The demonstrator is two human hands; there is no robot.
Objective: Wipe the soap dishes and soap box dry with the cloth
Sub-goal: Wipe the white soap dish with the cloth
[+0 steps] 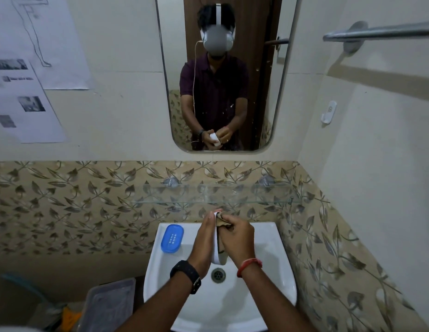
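Over the white sink (275, 271), my left hand (204, 243) holds a white soap dish (215, 256) on edge, its long side running toward me. My right hand (237, 238) presses a brown cloth (222, 222) against the dish's inner face; most of the cloth is hidden in the fist and behind the dish. A blue soap dish (172, 238) with small drain holes lies flat on the sink's back left corner, apart from both hands.
A glass shelf (216, 196) runs along the tiled wall just above my hands. The drain (218, 275) lies below the dish. A clear plastic tub (108, 305) stands on the floor left of the sink. A mirror (223, 73) and towel bar (381, 32) hang higher up.
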